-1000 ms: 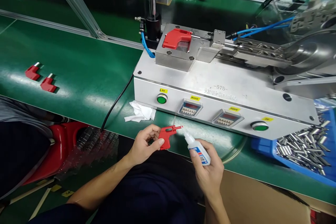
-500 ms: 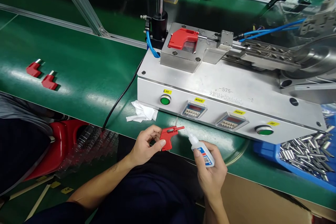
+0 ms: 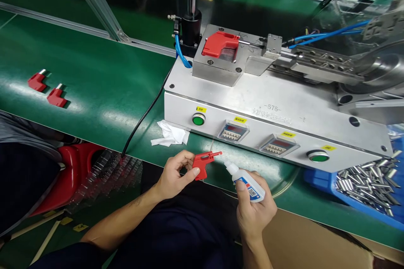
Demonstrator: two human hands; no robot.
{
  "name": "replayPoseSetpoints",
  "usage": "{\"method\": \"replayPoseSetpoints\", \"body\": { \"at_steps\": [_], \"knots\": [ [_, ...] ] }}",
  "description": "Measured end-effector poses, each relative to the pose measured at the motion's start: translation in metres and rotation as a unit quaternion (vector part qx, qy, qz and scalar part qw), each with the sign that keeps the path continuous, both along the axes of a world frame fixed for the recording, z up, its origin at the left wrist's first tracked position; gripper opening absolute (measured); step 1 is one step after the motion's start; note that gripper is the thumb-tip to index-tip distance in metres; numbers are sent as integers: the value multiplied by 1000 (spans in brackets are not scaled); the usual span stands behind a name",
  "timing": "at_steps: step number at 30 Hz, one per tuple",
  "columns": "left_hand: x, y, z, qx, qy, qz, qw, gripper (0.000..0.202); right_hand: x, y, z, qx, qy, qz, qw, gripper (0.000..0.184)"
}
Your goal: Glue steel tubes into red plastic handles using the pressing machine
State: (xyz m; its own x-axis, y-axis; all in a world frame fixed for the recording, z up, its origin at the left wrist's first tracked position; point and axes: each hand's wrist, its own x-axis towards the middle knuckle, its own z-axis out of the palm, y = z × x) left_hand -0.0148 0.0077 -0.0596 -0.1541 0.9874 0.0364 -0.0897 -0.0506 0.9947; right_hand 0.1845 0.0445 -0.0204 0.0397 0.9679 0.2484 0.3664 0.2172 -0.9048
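Note:
My left hand (image 3: 176,174) pinches a red plastic pistol-shaped part (image 3: 201,164) by its grip end, with its thin stem pointing right. In my right hand (image 3: 257,208) is a white squeeze bottle (image 3: 249,185) with a blue-and-white label, its nozzle tilted up and left. The nozzle tip is close to the stem's end, with a small gap between them. Beyond my hands, another red part (image 3: 217,44) lies in the metal fixture (image 3: 214,73) on top of the machine, a metal rod meeting its right end.
The machine's white housing (image 3: 221,101) has green buttons and two counters. A crumpled white tissue (image 3: 172,133) lies by its front left. Two red parts with metal tubes, one of them nearer (image 3: 57,97), lie on the green bench at left. A blue bin (image 3: 322,180) holds metal tubes at right.
My right hand has shifted slightly right and down, and the bottle now leans more to the left. The left hand and its red part have barely moved.

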Motion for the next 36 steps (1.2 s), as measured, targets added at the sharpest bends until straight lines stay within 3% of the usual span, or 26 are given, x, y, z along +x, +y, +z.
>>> {"method": "replayPoseSetpoints", "body": {
  "at_steps": [8,14,23,31,36],
  "knots": [
    [1,0,0,-7,9,9,1000,26,3,-1,0,7,-5,1,1000,23],
    [-1,0,-1,20,7,-5,1000,13,3,0,-1,14,-8,4,1000,22],
    [-1,0,0,30,9,-7,999,8,5,0,-3,41,6,31,999,11],
    [0,0,-1,30,10,-5,999,8,3,0,-3,23,-7,21,999,16],
    [1,1,-1,26,11,-1,1000,8,14,-4,-15,-29,39,-11,999,27]
  ]
}}
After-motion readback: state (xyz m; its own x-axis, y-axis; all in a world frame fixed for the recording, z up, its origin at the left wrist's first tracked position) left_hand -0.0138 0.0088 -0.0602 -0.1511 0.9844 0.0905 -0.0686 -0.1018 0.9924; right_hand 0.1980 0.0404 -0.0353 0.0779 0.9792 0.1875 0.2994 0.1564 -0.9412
